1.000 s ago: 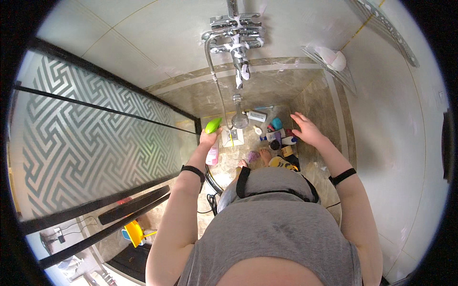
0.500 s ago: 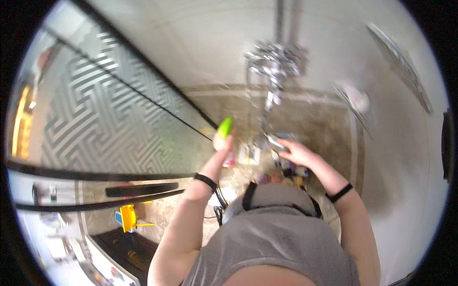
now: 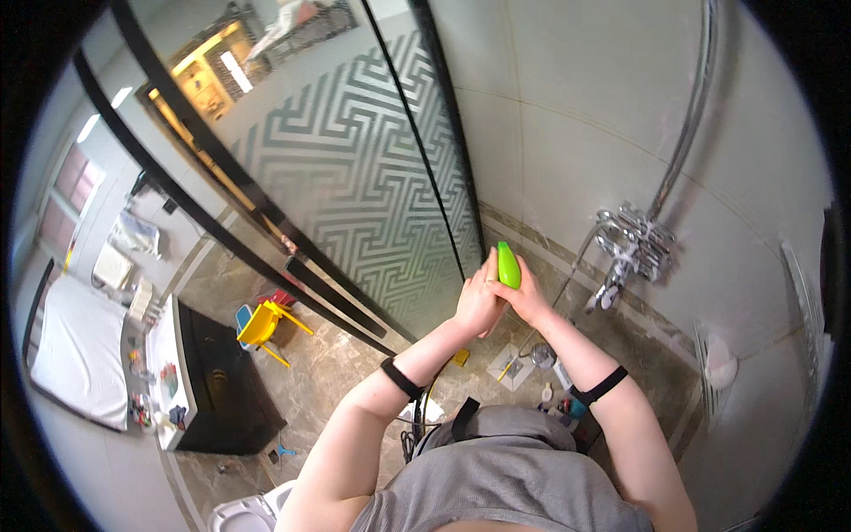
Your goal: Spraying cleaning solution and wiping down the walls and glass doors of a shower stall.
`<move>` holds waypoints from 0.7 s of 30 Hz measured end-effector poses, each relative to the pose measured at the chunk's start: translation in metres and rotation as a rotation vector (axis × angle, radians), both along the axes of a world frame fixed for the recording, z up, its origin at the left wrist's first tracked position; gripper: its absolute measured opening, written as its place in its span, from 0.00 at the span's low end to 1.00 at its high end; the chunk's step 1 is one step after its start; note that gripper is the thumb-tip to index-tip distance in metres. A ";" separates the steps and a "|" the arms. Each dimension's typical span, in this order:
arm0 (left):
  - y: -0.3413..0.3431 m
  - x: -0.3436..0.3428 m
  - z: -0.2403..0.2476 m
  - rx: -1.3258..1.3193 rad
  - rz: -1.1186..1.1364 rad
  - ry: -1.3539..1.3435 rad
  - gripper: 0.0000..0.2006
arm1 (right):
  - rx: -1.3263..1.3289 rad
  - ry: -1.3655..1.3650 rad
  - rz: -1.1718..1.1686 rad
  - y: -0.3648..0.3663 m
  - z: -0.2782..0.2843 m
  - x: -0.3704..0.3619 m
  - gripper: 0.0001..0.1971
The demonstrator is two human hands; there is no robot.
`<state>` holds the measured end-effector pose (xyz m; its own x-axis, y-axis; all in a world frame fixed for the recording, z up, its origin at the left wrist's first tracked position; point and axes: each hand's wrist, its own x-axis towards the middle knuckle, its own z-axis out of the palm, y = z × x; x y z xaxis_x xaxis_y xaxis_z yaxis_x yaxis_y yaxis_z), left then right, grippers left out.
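Observation:
My left hand (image 3: 480,306) is closed round a spray bottle with a bright green head (image 3: 507,265), held up in front of the frosted glass panel. The bottle's body is mostly hidden by the hands. Against the same bottle, my right hand (image 3: 526,300) is closed from the other side, its fingers partly covered. The glass panel (image 3: 355,195), etched with a striped maze pattern, stands just beyond and to the left, framed in black. To the right, a chrome shower mixer (image 3: 634,248) sits on the wall.
Below my hands, a silver shower head (image 3: 542,356) lies near a square floor drain (image 3: 511,367). Several bottles stand by my right forearm. At left are a yellow chair (image 3: 261,326), a black cabinet (image 3: 217,386) and a white toilet (image 3: 244,516). A wire rack (image 3: 712,377) hangs at right.
My view has swung left toward the glass panel. My right hand has left the shower head and joined my left on the spray bottle, which is now held higher in view.

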<state>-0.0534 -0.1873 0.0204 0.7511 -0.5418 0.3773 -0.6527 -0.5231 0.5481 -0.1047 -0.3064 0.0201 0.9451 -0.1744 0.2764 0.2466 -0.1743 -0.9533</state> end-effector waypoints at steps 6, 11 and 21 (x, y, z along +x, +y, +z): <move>0.038 -0.002 0.013 0.045 -0.190 -0.104 0.31 | 0.239 -0.015 0.103 0.010 0.003 0.020 0.26; 0.031 -0.011 0.030 0.009 -0.074 0.075 0.43 | 0.196 0.014 -0.179 0.039 0.025 0.030 0.18; 0.034 -0.016 0.050 0.036 0.089 0.199 0.34 | 0.192 -0.189 0.082 0.020 0.071 0.002 0.31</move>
<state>-0.0691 -0.1531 0.0702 0.8545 -0.4802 0.1980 -0.4834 -0.5958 0.6414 -0.1029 -0.2866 0.0914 0.8932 -0.1657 0.4179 0.4286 0.0331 -0.9029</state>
